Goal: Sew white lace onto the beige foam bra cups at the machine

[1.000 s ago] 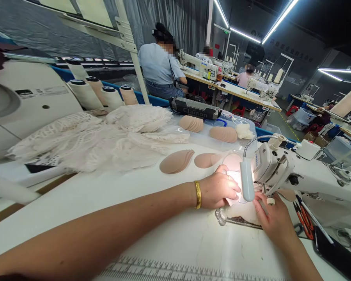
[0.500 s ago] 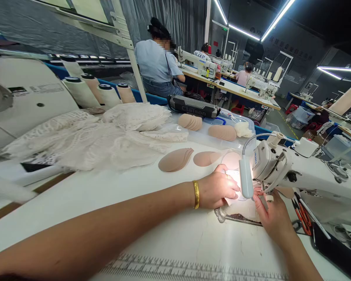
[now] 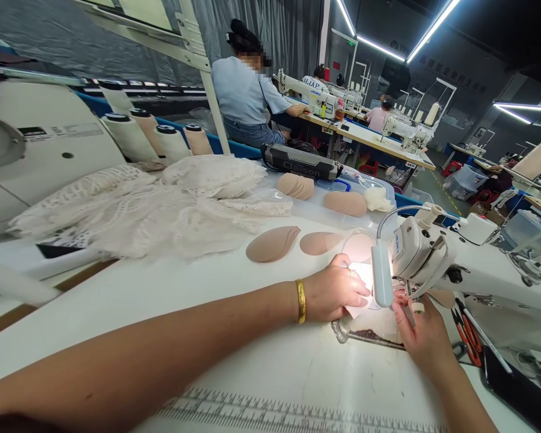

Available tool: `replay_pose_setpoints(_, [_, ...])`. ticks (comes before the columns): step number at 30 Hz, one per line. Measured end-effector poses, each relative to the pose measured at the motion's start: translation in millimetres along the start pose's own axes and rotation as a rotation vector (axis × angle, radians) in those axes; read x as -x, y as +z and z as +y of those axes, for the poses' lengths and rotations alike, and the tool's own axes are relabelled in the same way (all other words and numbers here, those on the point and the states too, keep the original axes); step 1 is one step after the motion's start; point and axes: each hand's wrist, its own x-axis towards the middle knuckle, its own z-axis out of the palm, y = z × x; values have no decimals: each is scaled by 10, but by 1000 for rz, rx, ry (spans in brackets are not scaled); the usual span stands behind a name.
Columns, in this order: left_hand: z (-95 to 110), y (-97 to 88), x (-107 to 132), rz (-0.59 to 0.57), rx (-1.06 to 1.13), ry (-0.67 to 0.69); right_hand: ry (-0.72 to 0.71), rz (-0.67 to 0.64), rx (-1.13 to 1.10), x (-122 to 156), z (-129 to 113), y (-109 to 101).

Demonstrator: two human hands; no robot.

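Note:
My left hand (image 3: 336,293), with a gold bangle on its wrist, is closed on a pale fabric piece (image 3: 360,272) on the machine bed. Its fingers curl over the fabric, and part of it glares white under the lamp (image 3: 382,275). To the right, my right hand (image 3: 422,332) reaches under the head of a white sewing machine (image 3: 478,258), close by the needle area. Its thumb and fingers are stretched out and apart; the machine partly hides the fingertips. Beige oval fabric pieces (image 3: 273,245) and another beige oval (image 3: 318,243) lie beyond my left hand.
White lace fabric (image 3: 184,210) is heaped at the left, with thread cones (image 3: 169,144) behind. A clear plastic tray (image 3: 304,210) bears more beige ovals. Scissors (image 3: 469,334) and a dark phone-like slab (image 3: 509,385) lie at right. A ruler (image 3: 270,412) runs along the front. A co-worker (image 3: 247,96) sits beyond.
My view has shifted slightly. Both hands stay at nearly the same place by the machine. The co-worker's arm now stretches further out toward their machine.

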Motion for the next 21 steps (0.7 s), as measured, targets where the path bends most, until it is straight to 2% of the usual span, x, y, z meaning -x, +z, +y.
replay_pose_setpoints(5, [66,-47,-13,-66,-76,-47,19,-6,29,11,5,10])
replay_pose_setpoints(12, [159,-74,-9,-37,-180,-46,-18,-29,41,24,24,28])
replay_pose_setpoints(16, [216,-78,-3,-19,-205,-17,-14,-144,35,57,11,19])
replay_pose_setpoints(21, [331,-94,17,5,-225,34,-80,-361,-92,29,-96,-59])
